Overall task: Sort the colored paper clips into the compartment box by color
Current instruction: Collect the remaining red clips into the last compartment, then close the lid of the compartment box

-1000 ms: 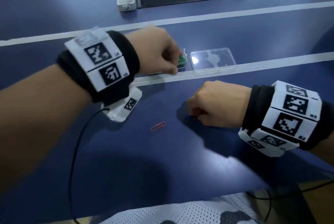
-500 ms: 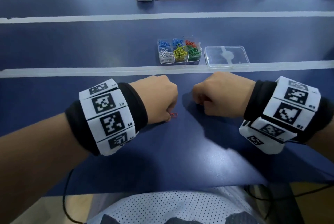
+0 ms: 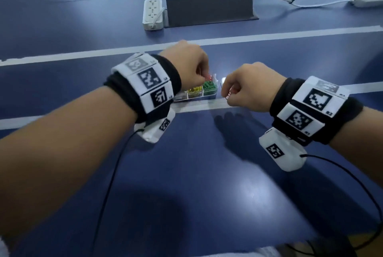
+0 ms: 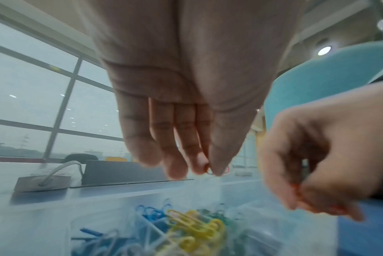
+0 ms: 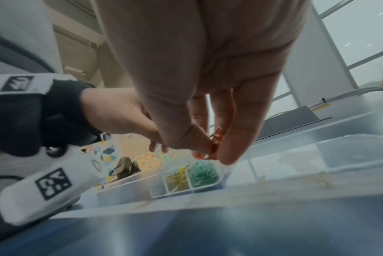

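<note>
On the blue table, the only print to be seen was the black-and-white square code markers on the wristbands, with tiny characters beside them too blurred to read. Over the far right part of the clear compartment box hung the left hand, its thumb and fingertips pinched on a red paper clip while the other fingers pointed loosely down. Just right of the box, the right hand was curled, pinching several red paper clips between thumb and fingers above the white tape line. Inside the box lay green clips in the near right compartment, yellow clips just left of them, and blue clips farther off. A clear lid lay right of the box. Far across the table stood a white power strip beside a dark grey panel.
</note>
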{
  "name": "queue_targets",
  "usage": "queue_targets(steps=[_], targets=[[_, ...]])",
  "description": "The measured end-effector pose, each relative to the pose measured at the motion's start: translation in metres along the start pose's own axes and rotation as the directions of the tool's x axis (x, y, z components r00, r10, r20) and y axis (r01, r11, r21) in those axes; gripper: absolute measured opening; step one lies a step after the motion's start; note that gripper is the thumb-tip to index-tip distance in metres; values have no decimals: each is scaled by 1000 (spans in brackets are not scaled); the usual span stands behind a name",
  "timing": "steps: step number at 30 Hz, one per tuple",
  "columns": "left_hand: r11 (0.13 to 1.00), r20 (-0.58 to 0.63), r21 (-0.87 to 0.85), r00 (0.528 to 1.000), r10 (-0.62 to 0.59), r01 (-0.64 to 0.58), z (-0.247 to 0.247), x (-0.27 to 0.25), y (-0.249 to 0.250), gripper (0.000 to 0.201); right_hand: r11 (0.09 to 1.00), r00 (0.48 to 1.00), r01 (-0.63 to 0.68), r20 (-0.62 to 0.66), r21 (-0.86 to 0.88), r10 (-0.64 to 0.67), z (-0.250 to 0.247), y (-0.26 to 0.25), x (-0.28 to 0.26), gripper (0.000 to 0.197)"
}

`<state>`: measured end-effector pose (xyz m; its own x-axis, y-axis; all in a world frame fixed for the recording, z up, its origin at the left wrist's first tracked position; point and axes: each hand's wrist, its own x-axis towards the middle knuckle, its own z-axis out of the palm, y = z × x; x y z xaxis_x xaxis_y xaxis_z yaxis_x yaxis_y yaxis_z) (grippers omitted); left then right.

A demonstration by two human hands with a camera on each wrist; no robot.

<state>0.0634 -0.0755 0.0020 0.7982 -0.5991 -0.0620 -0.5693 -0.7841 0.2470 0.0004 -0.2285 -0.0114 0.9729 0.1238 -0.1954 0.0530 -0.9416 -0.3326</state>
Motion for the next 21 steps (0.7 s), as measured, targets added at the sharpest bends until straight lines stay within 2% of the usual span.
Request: queue_targets(steps=[4,8,12,15,17,19,21], targets=[[997,20,45,997,-71,70,3,41,-12,8,998,998,-47,-34,37,48,-6,7,16,15],[996,70,65,995,-70,66,11,56,-14,10,998,995,-65,-80,18,66,-6,14,36,21],[997,-21,6,997,-78,79,9,51,-28,22,996,993,-72,-94,49,76,-10,11,57,18],[990,-14,-39,991,-136,135,8,34,-46,46,998,994,-43,-97,55,48,-13,2,71,18],[975,94,-79,975,-201,209,5,17,-57,72,999,995,-26,-95,34,29,-14,-4,79,18],[953,222,-92,939,-262,288,3,-1,-67,96,1000,995,-20,-98,16,21,-13,-10,85,18],[946,293,-61,912,-288,318,5,-14,-75,113,999,994,-32,-105,6,32,-13,-15,90,19]])
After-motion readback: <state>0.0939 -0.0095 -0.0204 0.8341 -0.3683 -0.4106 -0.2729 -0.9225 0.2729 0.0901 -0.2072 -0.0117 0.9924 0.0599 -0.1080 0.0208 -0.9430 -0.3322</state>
